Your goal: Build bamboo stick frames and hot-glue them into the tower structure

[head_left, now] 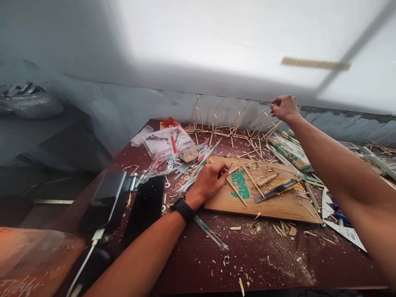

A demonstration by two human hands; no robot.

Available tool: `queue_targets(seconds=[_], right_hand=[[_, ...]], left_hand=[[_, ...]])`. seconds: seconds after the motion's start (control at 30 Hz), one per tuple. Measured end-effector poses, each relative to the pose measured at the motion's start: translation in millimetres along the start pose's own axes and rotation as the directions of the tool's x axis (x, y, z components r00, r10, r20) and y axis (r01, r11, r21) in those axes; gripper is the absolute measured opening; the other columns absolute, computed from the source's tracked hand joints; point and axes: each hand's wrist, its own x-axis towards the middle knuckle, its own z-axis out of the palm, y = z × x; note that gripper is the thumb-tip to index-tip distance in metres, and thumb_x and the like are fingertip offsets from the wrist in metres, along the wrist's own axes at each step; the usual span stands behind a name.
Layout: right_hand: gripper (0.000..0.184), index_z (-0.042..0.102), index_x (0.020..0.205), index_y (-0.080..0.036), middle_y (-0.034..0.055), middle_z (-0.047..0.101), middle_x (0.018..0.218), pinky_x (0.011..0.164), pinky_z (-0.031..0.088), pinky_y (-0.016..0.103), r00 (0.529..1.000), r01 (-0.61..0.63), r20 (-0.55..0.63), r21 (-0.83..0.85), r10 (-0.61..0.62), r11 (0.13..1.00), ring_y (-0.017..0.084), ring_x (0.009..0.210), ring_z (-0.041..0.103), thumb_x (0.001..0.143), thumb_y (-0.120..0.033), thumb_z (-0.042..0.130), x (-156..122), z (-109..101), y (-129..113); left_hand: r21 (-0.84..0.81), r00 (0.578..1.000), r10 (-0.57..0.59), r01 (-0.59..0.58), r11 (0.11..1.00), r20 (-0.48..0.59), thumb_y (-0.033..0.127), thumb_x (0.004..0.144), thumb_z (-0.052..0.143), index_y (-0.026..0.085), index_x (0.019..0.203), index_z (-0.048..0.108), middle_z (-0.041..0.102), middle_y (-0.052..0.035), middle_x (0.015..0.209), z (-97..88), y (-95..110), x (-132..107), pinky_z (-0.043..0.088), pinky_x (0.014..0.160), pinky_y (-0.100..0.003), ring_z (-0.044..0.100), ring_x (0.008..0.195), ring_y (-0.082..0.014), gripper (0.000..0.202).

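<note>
My left hand (pixel 213 181), wearing a black watch (pixel 183 208), is closed over the left part of a wooden board (pixel 278 211). Its thumb and fingers pinch a thin wooden stick (pixel 230 166). Farther back, my right hand (pixel 284 108) is raised at the table's rear, with its fingertips closed on the upper end of a slender wooden stick (pixel 260 115) beside a small stick frame (pixel 262 123). On the board lie loose sticks, a pointed wooden piece (pixel 267 179) and a yellow-and-black utility knife (pixel 278 189), its blade toward the left. A green print marks the board.
More stick frames (pixel 198 111) stand along the wall. Packaged sticks (pixel 292 152) lie at right, near a white saw-toothed blade (pixel 343 231). Clear plastic sleeves and a lidded box (pixel 157 144) clutter the left. A phone (pixel 147 204) and a cabled dark device (pixel 107 198) lie nearer. Shavings cover the table.
</note>
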Motion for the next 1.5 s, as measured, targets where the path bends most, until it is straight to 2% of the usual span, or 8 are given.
queue_targets(seconds=[0.47, 0.6, 0.73, 0.87, 1.0, 1.13, 1.27, 1.5], right_hand=[[0.013, 0.075, 0.09, -0.012, 0.0061, 0.067, 0.067, 0.084, 0.067, 0.053, 0.997, 0.032, 0.07, -0.073, -0.027, 0.997, 0.025, 0.069, 0.073, 0.093, -0.007, 0.064, 7.2, -2.1, 6.8], [0.018, 0.076, 0.108, -0.011, 0.0075, 0.07, 0.077, 0.08, 0.067, 0.053, 0.998, 0.055, 0.044, -0.099, -0.051, 0.994, 0.025, 0.067, 0.073, 0.092, -0.012, 0.066, 4.6, -1.8, 8.1], [0.042, 0.07, 0.131, -0.013, 0.0111, 0.074, 0.093, 0.095, 0.061, 0.057, 0.994, 0.102, -0.028, -0.143, -0.107, 0.984, 0.028, 0.084, 0.074, 0.089, -0.019, 0.075, 5.4, -6.2, 8.9], [0.037, 0.068, 0.129, -0.014, 0.0182, 0.077, 0.104, 0.106, 0.051, 0.05, 0.961, 0.203, -0.116, -0.315, -0.25, 0.927, 0.031, 0.106, 0.069, 0.095, -0.027, 0.069, -3.9, -17.5, 13.2], [0.024, 0.074, 0.107, -0.018, 0.0174, 0.078, 0.099, 0.088, 0.055, 0.045, 0.969, 0.227, 0.013, -0.454, -0.249, 0.862, 0.032, 0.094, 0.073, 0.098, -0.034, 0.059, -45.1, -19.6, 26.1], [0.025, 0.077, 0.092, -0.022, 0.0137, 0.08, 0.088, 0.074, 0.053, 0.039, 0.937, 0.325, 0.287, -0.507, -0.199, 0.799, 0.032, 0.085, 0.075, 0.097, -0.043, 0.064, -100.6, -4.2, 44.8], [0.025, 0.08, 0.108, -0.021, 0.0132, 0.082, 0.091, 0.075, 0.052, 0.036, 0.871, 0.396, 0.47, -0.496, -0.144, 0.773, 0.031, 0.089, 0.077, 0.096, -0.04, 0.07, -129.1, 12.7, 55.9], [0.028, 0.078, 0.122, -0.019, 0.0153, 0.083, 0.098, 0.076, 0.052, 0.036, 0.829, 0.408, 0.551, -0.479, -0.095, 0.777, 0.032, 0.095, 0.077, 0.099, -0.03, 0.065, -131.4, 18.4, 63.5]], left_hand=[[-0.022, 1.0, 0.006, -0.006, 1.0, -0.01, -0.001, 0.087, 0.07, 0.015, 0.098, 0.075, 0.083, -0.0033, 0.085, 0.3, -0.2, 0.0, 0.059, 0.069, -0.027, 0.075, 0.071, -0.0138, 0.02], [-0.028, 1.0, 0.008, -0.008, 1.0, -0.008, 0.0, 0.087, 0.072, 0.016, 0.096, 0.075, 0.082, -0.0024, 0.083, -0.5, 0.9, 0.1, 0.057, 0.067, -0.026, 0.074, 0.07, -0.0132, 0.018], [-0.027, 1.0, 0.004, -0.004, 1.0, -0.006, 0.002, 0.088, 0.072, 0.016, 0.096, 0.074, 0.082, -0.0025, 0.084, -0.7, 0.5, 0.1, 0.056, 0.066, -0.026, 0.074, 0.071, -0.0139, 0.016], [-0.03, 1.0, -0.001, 0.002, 1.0, 0.002, 0.003, 0.089, 0.072, 0.016, 0.098, 0.075, 0.083, -0.0031, 0.086, -1.2, 0.7, -0.2, 0.058, 0.069, -0.026, 0.076, 0.074, -0.0146, 0.017], [-0.036, 1.0, -0.004, 0.005, 0.999, 0.012, 0.004, 0.089, 0.071, 0.015, 0.099, 0.075, 0.082, -0.0032, 0.085, -2.0, 2.1, -0.4, 0.058, 0.07, -0.027, 0.075, 0.073, -0.0142, 0.016], [-0.038, 1.0, -0.004, 0.005, 0.999, 0.019, 0.006, 0.089, 0.069, 0.016, 0.097, 0.075, 0.081, -0.0022, 0.083, -2.3, 3.7, -0.4, 0.058, 0.07, -0.028, 0.073, 0.071, -0.0139, 0.014], [-0.035, 1.0, -0.001, 0.002, 0.999, 0.026, 0.009, 0.089, 0.068, 0.018, 0.095, 0.073, 0.08, -0.0018, 0.082, -3.1, 5.2, -0.5, 0.059, 0.069, -0.028, 0.074, 0.072, -0.0147, 0.011], [-0.014, 1.0, -0.001, 0.002, 1.0, 0.026, 0.008, 0.09, 0.069, 0.018, 0.093, 0.072, 0.081, -0.0021, 0.083, -4.6, 6.1, -0.5, 0.057, 0.068, -0.027, 0.074, 0.073, -0.0147, 0.011]])
